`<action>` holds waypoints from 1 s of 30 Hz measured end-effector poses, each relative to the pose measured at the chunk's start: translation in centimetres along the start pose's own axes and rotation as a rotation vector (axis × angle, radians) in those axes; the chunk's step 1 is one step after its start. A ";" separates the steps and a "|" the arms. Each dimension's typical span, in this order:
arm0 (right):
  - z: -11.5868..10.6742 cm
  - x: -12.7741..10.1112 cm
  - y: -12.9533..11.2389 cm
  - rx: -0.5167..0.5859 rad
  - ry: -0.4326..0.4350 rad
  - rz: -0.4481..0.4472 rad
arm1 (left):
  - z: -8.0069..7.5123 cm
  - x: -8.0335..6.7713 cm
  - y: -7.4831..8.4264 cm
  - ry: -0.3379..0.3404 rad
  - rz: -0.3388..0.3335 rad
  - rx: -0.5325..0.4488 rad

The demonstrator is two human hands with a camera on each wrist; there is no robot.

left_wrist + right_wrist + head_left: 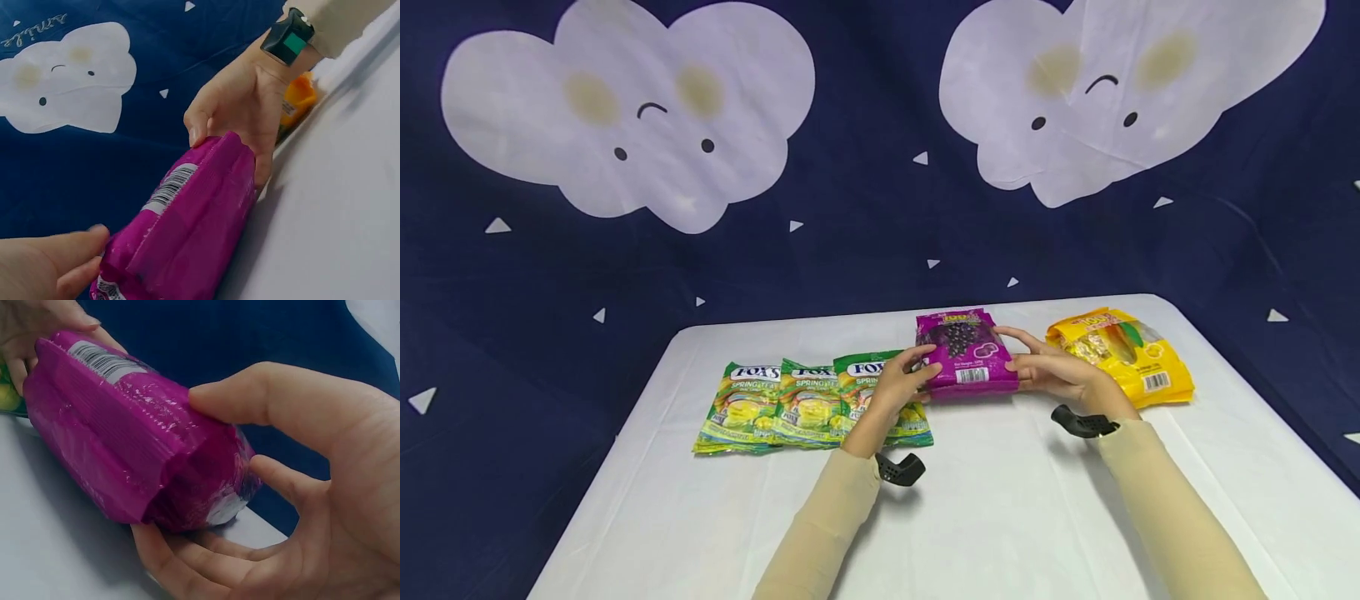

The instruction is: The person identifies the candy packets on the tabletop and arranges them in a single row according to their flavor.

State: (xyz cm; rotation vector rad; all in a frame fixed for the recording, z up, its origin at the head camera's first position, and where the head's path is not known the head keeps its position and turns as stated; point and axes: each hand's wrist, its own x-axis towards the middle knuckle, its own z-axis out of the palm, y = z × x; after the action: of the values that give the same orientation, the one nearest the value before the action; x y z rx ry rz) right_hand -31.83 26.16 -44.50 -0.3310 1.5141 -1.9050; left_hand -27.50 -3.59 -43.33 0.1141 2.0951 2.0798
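A stack of magenta candy bags [964,353] rests on the white table [1000,500] near its far middle. My left hand [901,382] grips the stack's left edge, thumb on top. My right hand [1051,367] holds the right edge, thumb over the top and fingers beneath. In the left wrist view the magenta stack [187,225] shows a barcode label, with my right hand [240,119] clasping its far end. The right wrist view shows the magenta stack [131,437] lying in my right hand [281,506], with my left hand [37,331] at its far end.
Three green Fox's candy bags [808,404] lie side by side left of the magenta stack. A pile of yellow candy bags [1131,354] sits to the right near the table's far corner. A dark blue cloth with white clouds [632,117] hangs behind the table.
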 end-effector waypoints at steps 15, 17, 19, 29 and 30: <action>1.2 -0.9 2.2 -0.022 0.129 -0.071 | 0.5 -0.5 -0.3 -0.022 0.039 0.050; 1.4 -1.0 2.5 -0.053 0.150 -0.093 | 0.6 -0.5 -0.6 -0.023 0.050 0.049; 1.7 -1.1 2.8 -0.077 0.162 -0.114 | 0.6 -0.6 -0.8 -0.026 0.059 0.047; 2.9 -2.3 3.2 -0.116 0.229 -0.152 | 0.6 -1.4 -1.1 -0.092 0.080 0.034; 3.0 -2.6 3.2 -0.120 0.229 -0.154 | 0.6 -1.5 -1.2 -0.106 0.081 0.034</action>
State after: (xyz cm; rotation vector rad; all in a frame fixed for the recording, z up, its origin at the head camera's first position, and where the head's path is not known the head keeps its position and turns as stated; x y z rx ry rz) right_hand -27.08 25.16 -46.06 -0.2981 1.8047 -2.0324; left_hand -25.83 -3.29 -44.37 0.3120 2.0960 2.0351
